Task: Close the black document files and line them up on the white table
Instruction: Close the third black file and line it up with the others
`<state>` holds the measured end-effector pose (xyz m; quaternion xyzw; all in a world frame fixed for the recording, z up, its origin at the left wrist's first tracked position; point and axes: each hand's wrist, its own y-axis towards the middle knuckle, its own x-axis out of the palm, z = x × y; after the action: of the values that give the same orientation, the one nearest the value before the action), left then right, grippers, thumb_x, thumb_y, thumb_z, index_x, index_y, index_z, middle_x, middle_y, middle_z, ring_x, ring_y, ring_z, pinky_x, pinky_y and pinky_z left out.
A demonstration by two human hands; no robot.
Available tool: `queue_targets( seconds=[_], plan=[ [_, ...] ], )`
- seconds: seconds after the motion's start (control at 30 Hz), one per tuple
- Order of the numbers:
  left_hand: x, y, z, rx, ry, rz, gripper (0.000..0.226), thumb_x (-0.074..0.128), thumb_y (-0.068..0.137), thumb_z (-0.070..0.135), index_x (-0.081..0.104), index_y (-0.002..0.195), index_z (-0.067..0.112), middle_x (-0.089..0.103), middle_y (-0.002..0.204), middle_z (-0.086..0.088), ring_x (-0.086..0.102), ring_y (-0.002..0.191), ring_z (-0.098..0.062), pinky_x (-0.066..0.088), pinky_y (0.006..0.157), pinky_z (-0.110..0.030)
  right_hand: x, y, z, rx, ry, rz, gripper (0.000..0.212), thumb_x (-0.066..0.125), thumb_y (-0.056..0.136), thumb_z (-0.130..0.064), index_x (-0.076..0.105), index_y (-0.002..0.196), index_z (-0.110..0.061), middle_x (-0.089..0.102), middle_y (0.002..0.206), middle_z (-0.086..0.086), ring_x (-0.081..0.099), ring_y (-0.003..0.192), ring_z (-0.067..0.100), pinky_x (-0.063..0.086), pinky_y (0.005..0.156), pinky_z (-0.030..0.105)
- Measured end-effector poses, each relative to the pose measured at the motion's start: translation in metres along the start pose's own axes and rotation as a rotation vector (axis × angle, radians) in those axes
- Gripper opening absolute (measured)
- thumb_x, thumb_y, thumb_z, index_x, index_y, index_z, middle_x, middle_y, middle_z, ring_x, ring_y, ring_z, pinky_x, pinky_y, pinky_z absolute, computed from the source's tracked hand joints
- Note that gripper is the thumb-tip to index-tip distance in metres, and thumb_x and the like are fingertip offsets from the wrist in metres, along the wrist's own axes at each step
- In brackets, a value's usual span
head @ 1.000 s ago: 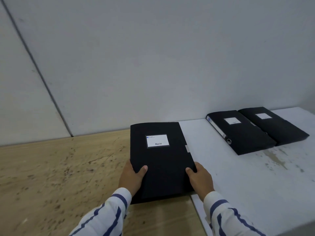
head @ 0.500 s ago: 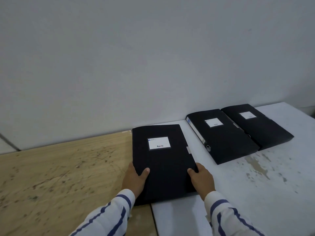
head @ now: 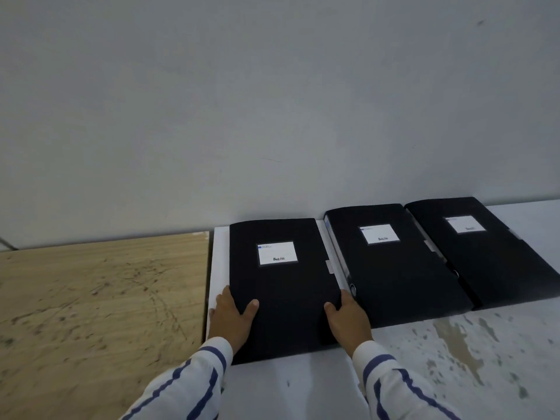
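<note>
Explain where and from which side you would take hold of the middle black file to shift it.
Grip the middle file by its near short edge, from the front. It lies flat with the left file and right file close against its long sides, leaving little finger room there.

Bare white table (head: 318, 389) in front; files (head: 397, 268) against the wall (head: 272, 116)

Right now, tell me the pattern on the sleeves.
White sleeves with dark blue stripes, clearest in the head view.
</note>
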<state>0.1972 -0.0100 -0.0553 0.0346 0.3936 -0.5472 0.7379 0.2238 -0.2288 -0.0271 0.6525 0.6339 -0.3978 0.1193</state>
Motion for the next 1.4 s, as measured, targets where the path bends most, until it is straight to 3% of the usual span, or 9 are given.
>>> queue_targets(
  seconds=[0.1,0.23,0.33,0.5,0.6,0.67,0.93,1.4],
  plan=[
    [0.007,-0.002,0.006,-0.002,-0.006,0.034,0.080,0.056,0.084,0.055,0.021,0.147,0.021,0.036,0.151,-0.008,0.033,0.139,-0.038,0.032,0.112,-0.056,0.000,0.005,0.003,-0.082,-0.149,0.015,0.047,0.052,0.092,-0.027,0.037,0.134,-0.013,0.049,0.136,0.013,0.050,0.122,0.029,0.048,0.100,0.042],
    [0.012,-0.003,0.001,0.013,-0.010,0.043,0.082,0.053,0.081,0.060,0.017,0.147,0.027,0.038,0.150,-0.005,0.036,0.138,-0.036,0.037,0.108,-0.058,0.004,-0.001,0.010,-0.392,-0.428,0.027,0.062,0.048,0.092,-0.040,0.023,0.146,-0.021,0.021,0.155,0.009,0.022,0.142,0.030,0.030,0.114,0.042],
    [0.014,-0.002,0.002,0.024,0.019,0.060,0.082,0.053,0.081,0.061,0.015,0.146,0.028,0.039,0.149,-0.004,0.039,0.136,-0.035,0.040,0.106,-0.057,0.012,0.000,0.019,-0.433,-0.521,-0.006,0.057,0.040,0.094,-0.046,0.030,0.144,-0.022,0.023,0.155,0.011,0.019,0.143,0.033,0.022,0.115,0.046],
    [0.017,0.004,0.006,0.015,0.037,0.059,0.085,0.054,0.082,0.059,0.012,0.148,0.027,0.035,0.153,-0.005,0.036,0.139,-0.035,0.037,0.108,-0.057,0.017,0.008,0.023,-0.396,-0.574,0.015,0.068,0.012,0.091,-0.055,0.054,0.129,-0.019,0.054,0.136,0.015,0.048,0.128,0.037,0.038,0.102,0.048],
    [0.019,0.005,0.010,0.010,0.043,0.066,0.084,0.055,0.084,0.056,0.012,0.149,0.025,0.034,0.153,-0.005,0.035,0.139,-0.035,0.036,0.110,-0.056,0.015,0.015,0.025,-0.439,-0.564,0.019,0.094,-0.018,0.081,-0.062,0.044,0.137,-0.019,0.043,0.145,0.015,0.035,0.137,0.036,0.023,0.109,0.045],
    [0.021,0.005,0.013,0.006,0.050,0.073,0.084,0.056,0.085,0.053,0.011,0.150,0.024,0.032,0.154,-0.006,0.033,0.140,-0.035,0.034,0.112,-0.055,0.014,0.017,0.026,-0.461,-0.553,0.014,0.101,-0.025,0.074,-0.067,0.032,0.143,-0.020,0.029,0.153,0.013,0.021,0.143,0.035,0.011,0.112,0.042],
    [0.020,0.013,0.017,0.004,0.082,0.067,0.085,0.055,0.086,0.052,0.009,0.151,0.023,0.027,0.157,-0.007,0.029,0.143,-0.035,0.030,0.115,-0.053,0.010,0.021,0.019,-0.437,-0.554,-0.038,0.061,0.022,0.094,-0.052,0.018,0.147,-0.022,0.012,0.158,0.011,0.005,0.146,0.031,0.006,0.117,0.041],
    [0.017,0.015,0.024,0.025,0.177,0.088,0.082,0.051,0.089,0.051,0.012,0.151,0.015,0.032,0.154,-0.011,0.032,0.141,-0.033,0.027,0.116,-0.050,0.008,0.025,0.016,-0.453,-0.578,-0.050,0.059,0.027,0.097,-0.047,0.017,0.148,-0.020,0.011,0.158,0.012,0.004,0.146,0.032,0.007,0.119,0.043]
  ],
)
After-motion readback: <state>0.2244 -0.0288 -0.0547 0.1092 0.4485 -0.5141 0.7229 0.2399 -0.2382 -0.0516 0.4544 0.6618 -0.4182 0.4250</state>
